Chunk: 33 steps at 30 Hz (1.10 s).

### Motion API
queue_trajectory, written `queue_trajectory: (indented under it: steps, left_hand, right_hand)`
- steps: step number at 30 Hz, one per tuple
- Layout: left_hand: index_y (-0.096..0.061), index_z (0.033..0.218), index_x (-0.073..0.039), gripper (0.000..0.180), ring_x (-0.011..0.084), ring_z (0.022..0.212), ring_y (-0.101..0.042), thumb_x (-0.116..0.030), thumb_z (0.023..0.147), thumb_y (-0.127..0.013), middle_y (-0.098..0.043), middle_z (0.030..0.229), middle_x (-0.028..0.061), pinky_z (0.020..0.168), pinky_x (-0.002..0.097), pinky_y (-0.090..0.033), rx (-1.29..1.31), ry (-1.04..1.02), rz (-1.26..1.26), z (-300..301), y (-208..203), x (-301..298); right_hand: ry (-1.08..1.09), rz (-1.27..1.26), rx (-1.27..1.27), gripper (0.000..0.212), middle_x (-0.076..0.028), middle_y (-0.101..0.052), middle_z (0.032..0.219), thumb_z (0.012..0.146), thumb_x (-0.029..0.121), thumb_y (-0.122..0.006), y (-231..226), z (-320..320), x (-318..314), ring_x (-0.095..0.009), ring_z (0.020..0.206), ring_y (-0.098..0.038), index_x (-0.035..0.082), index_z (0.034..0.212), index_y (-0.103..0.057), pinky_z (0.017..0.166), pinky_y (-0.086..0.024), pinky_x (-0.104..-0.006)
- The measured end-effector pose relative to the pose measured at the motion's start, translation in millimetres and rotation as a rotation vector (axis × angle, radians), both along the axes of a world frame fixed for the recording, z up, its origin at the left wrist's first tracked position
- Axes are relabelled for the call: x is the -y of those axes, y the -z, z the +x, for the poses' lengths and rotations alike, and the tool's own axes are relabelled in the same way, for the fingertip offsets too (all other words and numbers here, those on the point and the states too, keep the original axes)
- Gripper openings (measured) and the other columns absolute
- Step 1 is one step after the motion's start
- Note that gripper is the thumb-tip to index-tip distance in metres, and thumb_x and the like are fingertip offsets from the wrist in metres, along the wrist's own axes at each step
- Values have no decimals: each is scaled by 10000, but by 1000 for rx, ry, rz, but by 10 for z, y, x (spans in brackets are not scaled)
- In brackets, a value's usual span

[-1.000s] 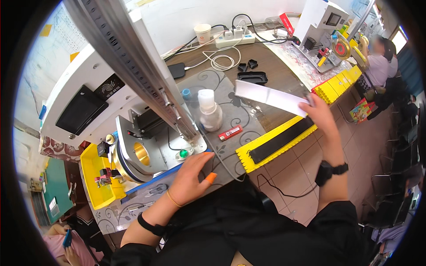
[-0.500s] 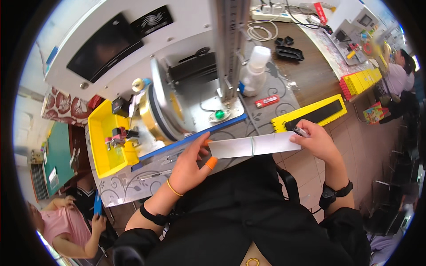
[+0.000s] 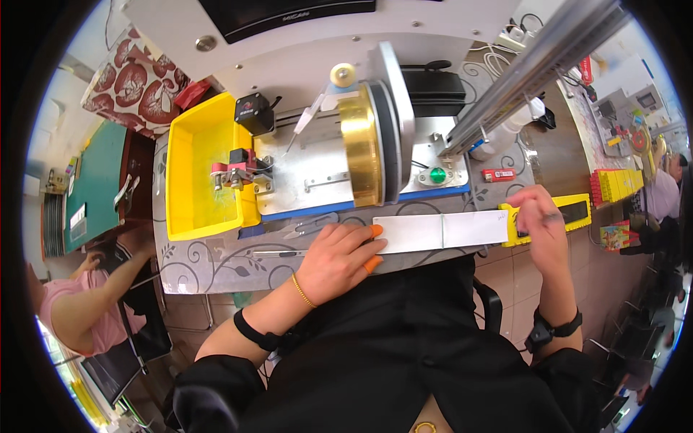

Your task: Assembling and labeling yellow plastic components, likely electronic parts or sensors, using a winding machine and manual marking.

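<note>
A long white paper strip [image 3: 411, 232], with a thin green band around its middle, lies along the front edge of the table. My left hand [image 3: 338, 261] is at its left end, with orange covers on two fingertips pressed against the strip. Small handwritten marks show at the strip's right end. Just beyond that end is my right hand [image 3: 538, 225], raised over the yellow tray and blurred. Its fingers are curled around a dark pen [image 3: 552, 216], only partly visible.
Behind the strip stands a machine with a gold drum [image 3: 361, 148] and a slanting metal column [image 3: 534, 76]. A yellow bin [image 3: 209, 224] is at left, a yellow tray [image 3: 577, 227] at right. A red box [image 3: 499, 175] lies behind; a pink-clothed person [image 3: 83, 307] sits at left.
The view has swung, moving the machine right in the picture. My right hand has let go of the strip's right end, and handwritten marks now show there. My left hand stays at the left end.
</note>
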<state>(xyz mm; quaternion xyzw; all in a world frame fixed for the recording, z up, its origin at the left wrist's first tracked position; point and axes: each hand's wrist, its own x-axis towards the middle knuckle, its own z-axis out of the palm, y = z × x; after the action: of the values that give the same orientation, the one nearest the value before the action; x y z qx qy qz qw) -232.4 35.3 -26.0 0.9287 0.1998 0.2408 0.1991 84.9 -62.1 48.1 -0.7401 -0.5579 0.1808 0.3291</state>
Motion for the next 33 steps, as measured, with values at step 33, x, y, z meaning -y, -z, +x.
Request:
queue_trajectory:
  steps: [33]
  left_hand:
    - [-686, 988, -105, 293, 179, 934, -567, -143, 704, -749, -616, 1039, 21, 829, 348, -392, 24, -19, -85, -42, 30, -62]
  right_hand:
    - [-445, -67, -263, 197, -136, -594, 705, 879, 225, -642, 845, -1139, -542, -328, 623, -593, 36, 862, -588, 569, -460, -404]
